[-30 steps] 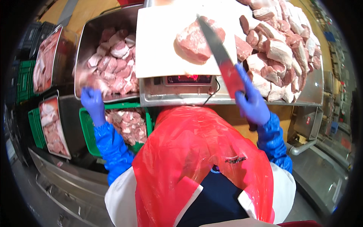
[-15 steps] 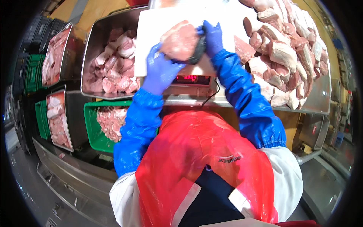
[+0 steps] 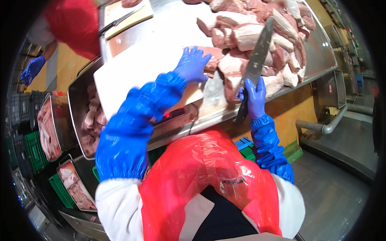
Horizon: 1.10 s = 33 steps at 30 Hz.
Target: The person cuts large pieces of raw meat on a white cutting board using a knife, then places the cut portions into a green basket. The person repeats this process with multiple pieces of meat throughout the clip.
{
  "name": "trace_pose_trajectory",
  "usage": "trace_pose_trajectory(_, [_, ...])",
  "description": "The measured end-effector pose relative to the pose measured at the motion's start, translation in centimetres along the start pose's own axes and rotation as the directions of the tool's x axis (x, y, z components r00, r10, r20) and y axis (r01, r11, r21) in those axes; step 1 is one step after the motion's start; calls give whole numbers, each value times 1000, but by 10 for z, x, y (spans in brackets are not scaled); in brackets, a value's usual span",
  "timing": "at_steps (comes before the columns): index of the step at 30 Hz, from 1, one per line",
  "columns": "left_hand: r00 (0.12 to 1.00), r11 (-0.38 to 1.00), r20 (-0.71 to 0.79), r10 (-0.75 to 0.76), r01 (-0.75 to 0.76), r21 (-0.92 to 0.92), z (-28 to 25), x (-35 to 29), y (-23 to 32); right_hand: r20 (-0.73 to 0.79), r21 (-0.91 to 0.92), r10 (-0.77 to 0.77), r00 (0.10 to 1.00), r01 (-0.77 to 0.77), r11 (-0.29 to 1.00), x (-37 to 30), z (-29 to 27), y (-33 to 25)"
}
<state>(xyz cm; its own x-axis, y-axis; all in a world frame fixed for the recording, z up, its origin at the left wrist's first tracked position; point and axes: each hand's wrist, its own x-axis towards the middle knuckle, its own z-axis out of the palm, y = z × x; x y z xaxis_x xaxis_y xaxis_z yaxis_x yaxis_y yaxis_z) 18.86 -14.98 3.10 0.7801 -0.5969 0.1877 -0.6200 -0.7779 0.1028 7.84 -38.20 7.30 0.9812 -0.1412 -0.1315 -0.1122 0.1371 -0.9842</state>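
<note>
Meat slab (image 3: 216,56) lies just right of centre near the top of the frame, by the right edge of the white board (image 3: 128,76), its visible part reaching to the right from under the left hand (image 3: 193,65). That hand is the nearer one: its fingers are fanned out and overlap the slab, curled around nothing that shows. Whether the palm presses down or hovers just over the meat cannot be told. Because the glove covers part of the slab, its long axis is uncertain; what shows points toward the pile of meat pieces (image 3: 248,37) at the upper right.

The right hand (image 3: 255,98), right of centre, is clenched on the big knife (image 3: 257,56) near where the dark handle meets the blade. The knife's long axis runs steeply from lower left to upper right, tip toward the top of the frame, butt toward the lower edge. In view the blade crosses the pile, to the right of the slab and apart from it.

At the frame's middle left, the blue left sleeve (image 3: 134,118) partly hides a scale (image 3: 173,119) on the steel tabletop (image 3: 216,91). At the upper left, a co-worker's gloved hand (image 3: 33,70) hangs well apart.
</note>
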Motion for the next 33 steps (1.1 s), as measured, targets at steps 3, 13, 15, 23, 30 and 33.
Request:
trace_pose_trajectory(3, [918,1000,395,26,-29,2,56,91,-12,-107,47,-51,993,57,997,2,-49,-5])
trace_pose_trajectory(13, [855,-86,505,-118,498,-863,6,98,-55,-40,183,152,988,-142,973,8,-88,13])
trace_pose_trajectory(15, [873,-376,293,-390,140,-916,-78,49,-19,7,156,154,988,-154,976,16,-67,-1])
trace_pose_trajectory(23, [996,972,56,-74,84,-221,-134,-85,-58,319,22,-69,945,66,998,56,61,-14])
trace_pose_trajectory(30, [812,640,-298,-503,117,-759,-92,-248,5,344,-124,-95,934,146,982,82,123,-4])
trace_pose_trajectory(33, [473,253,-63,-879,350,-902,-54,-301,-37,372,-65,-112,921,147,987,109,181,4])
